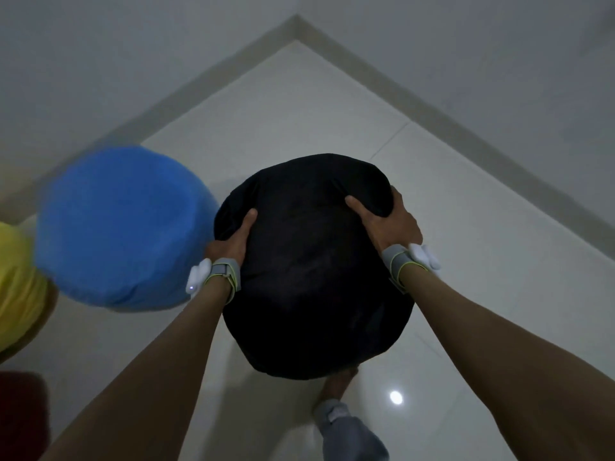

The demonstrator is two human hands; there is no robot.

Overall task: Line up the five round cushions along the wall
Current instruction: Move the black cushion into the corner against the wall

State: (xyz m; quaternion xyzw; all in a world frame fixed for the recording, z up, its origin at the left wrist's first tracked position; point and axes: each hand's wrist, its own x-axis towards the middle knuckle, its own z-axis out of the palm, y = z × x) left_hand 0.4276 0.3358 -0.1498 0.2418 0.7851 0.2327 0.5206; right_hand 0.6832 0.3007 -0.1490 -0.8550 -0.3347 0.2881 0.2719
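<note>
Black cushion (309,277): I hold it up between both hands, over the floor (466,261), short of its far corner.
Left hand (233,241): grasping the cushion's left side, thumb on top.
Right hand (386,224): grasping its upper right side, thumb pressed into the cover.
Blue cushion (123,227): just left of the black one, by the left wall (100,61); blurred.
Yellow cushion (16,284): beside the blue one, farther left.
Dark red cushion (20,417): nearest me on the left, partly seen.

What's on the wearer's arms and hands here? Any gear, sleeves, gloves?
Bare forearms, no sleeves in view, no gloves. Left hand and right hand each have a grey wrist strap edged yellow-green: left strap, right strap. Each carries a white rounded module on its outer side: left module shows a small lit dot, right module none visible.
</note>
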